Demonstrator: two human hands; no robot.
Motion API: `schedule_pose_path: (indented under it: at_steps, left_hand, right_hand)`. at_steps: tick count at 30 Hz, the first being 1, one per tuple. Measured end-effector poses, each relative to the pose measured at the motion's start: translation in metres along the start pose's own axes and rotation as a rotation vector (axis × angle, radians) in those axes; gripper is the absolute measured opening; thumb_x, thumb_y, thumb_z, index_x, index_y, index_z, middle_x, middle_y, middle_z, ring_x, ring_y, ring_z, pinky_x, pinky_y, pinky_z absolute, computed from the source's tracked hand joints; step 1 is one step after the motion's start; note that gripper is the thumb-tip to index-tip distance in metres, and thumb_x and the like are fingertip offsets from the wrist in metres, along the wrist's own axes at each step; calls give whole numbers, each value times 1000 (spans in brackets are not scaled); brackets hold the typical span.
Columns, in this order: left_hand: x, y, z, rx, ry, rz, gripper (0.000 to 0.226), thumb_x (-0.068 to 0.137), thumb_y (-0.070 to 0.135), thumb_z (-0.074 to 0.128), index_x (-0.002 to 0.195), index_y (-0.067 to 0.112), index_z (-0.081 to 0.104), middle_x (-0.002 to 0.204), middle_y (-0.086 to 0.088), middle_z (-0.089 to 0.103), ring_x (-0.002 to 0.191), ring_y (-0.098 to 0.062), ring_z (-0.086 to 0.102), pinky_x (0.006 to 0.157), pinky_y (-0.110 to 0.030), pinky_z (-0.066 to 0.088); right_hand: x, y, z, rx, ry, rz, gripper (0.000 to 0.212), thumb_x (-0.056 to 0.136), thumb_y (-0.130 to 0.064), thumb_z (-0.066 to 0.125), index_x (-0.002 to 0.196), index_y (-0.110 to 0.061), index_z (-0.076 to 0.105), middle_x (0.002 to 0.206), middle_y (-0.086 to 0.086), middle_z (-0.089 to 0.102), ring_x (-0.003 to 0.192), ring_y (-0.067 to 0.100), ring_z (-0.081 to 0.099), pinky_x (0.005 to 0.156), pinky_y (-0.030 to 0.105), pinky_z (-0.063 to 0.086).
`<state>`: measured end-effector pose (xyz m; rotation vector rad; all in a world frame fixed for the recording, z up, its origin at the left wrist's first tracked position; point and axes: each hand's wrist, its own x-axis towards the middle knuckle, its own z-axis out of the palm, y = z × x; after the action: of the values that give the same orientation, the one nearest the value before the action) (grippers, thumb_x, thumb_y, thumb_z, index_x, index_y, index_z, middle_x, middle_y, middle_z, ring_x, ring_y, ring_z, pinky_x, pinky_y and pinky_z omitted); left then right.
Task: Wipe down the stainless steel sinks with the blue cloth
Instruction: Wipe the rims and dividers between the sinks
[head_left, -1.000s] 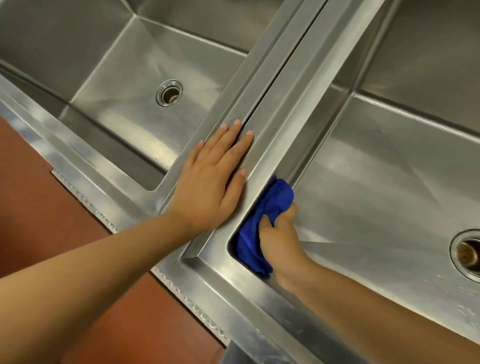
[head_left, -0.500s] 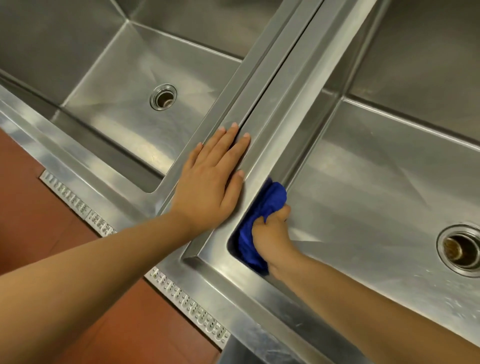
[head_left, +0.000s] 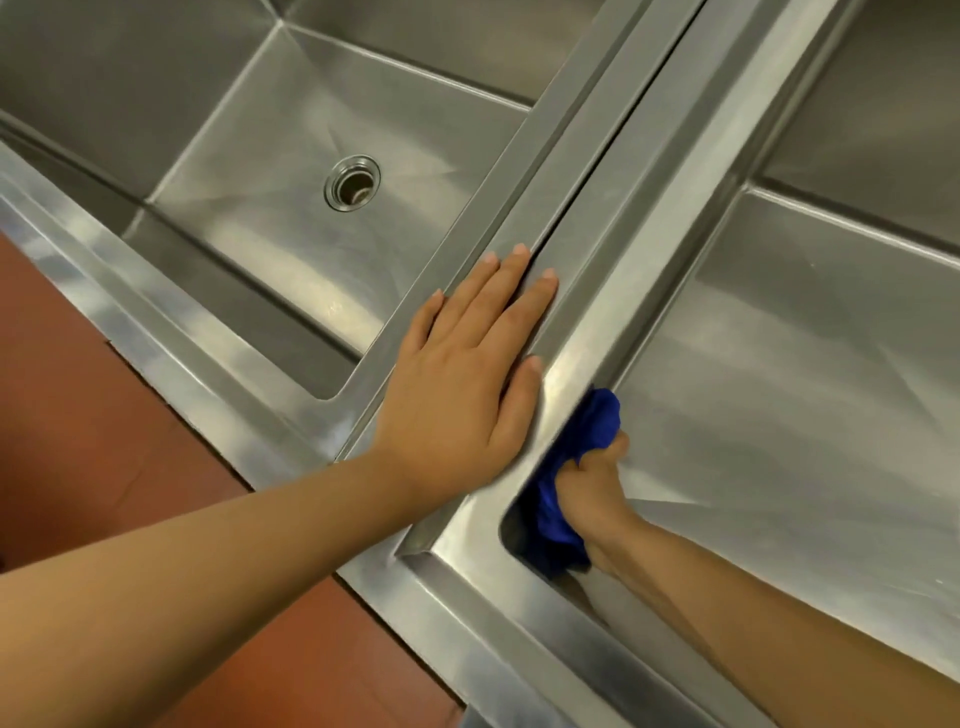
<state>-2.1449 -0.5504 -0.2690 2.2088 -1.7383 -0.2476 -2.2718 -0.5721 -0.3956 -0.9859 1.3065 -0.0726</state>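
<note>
Risk: bunched blue cloth (head_left: 597, 426), clenched in right hand (head_left: 592, 493) low inside stainless steel sink (head_left: 779, 389), may skip the corner; flat, straight-fingered left hand (head_left: 457, 395) may smudge steel divider rim (head_left: 550, 171).

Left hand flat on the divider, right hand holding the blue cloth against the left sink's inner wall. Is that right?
Not quite. In the head view the right hand grips the cloth against the inner wall of the right sink, not the left one. The left hand does lie flat on the divider.
</note>
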Motion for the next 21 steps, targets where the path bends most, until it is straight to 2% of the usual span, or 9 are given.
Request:
schedule_pose_path:
  at_steps: [2, 5, 8, 9, 11, 13, 16, 18, 21]
  left_hand:
    - [-1, -1, 0, -2, 2, 4, 54, 96, 28, 39, 148, 17, 36, 157, -3, 27, 147, -19, 20, 111, -55, 27]
    - [0, -2, 0, -15, 8, 12, 52, 96, 26, 42, 147, 16, 37, 157, -4, 28, 146, -20, 21, 112, -54, 27]
    - [0, -3, 0, -23, 7, 19, 52, 96, 25, 43, 147, 15, 38, 156, -5, 29, 146, -20, 21, 111, -54, 28]
    - [0, -2, -1, -22, 0, 16, 52, 96, 26, 42, 147, 16, 38, 156, -5, 29, 146, -21, 21, 111, -54, 27]
    - [-1, -1, -2, -7, -17, -1, 53, 96, 27, 41, 148, 16, 37, 157, -5, 28, 146, -21, 21, 112, -54, 26]
    - [-2, 2, -5, 32, -46, -21, 54, 97, 30, 35, 149, 18, 34, 158, -5, 26, 146, -22, 20, 113, -55, 24]
    - [-11, 16, -12, 59, -97, -153, 59, 95, 35, 31, 152, 22, 25, 160, -3, 17, 148, -21, 13, 117, -56, 10]
    - [-32, 27, -12, 27, -76, -297, 62, 92, 35, 32, 152, 23, 24, 161, -3, 15, 148, -22, 11, 116, -56, 6]
    - [-69, 40, -3, 75, -25, -400, 60, 94, 43, 22, 153, 28, 19, 162, 0, 9, 149, -18, 4, 115, -56, 5]
  right_hand:
    - [19, 15, 3, -12, 14, 33, 55, 90, 2, 35, 140, -13, 17, 112, 5, 45, 103, 21, 49, 95, 37, 43]
    - [44, 31, 5, -86, 21, 93, 49, 92, -5, 37, 138, -14, 22, 122, 10, 47, 107, 30, 51, 102, 47, 41]
    - [40, 32, -4, -138, -33, 57, 27, 95, -14, 39, 121, -9, 40, 95, 6, 51, 88, 23, 51, 94, 44, 43]
    - [30, 25, -13, -196, -81, -9, 29, 89, -17, 41, 117, -9, 42, 88, 5, 52, 85, 24, 53, 87, 43, 45]
    - [-2, 4, -41, -353, -212, -136, 40, 84, -19, 44, 123, -15, 39, 97, 6, 57, 94, 27, 58, 84, 37, 47]
    - [-40, -22, -75, -534, -426, -170, 42, 94, -14, 45, 133, -28, 35, 115, -1, 57, 97, 16, 57, 83, 22, 44]
    - [-89, -54, -107, -679, -704, -189, 36, 100, -22, 45, 128, -44, 34, 121, -16, 55, 96, -3, 53, 77, 5, 39]
    - [-104, -62, -101, -703, -708, -243, 13, 102, -29, 43, 113, -32, 48, 112, -11, 59, 88, -2, 54, 76, 6, 41]
    - [-94, -55, -78, -814, -630, -390, 27, 103, -32, 39, 77, -23, 40, 85, -3, 48, 70, 3, 42, 66, 17, 34]
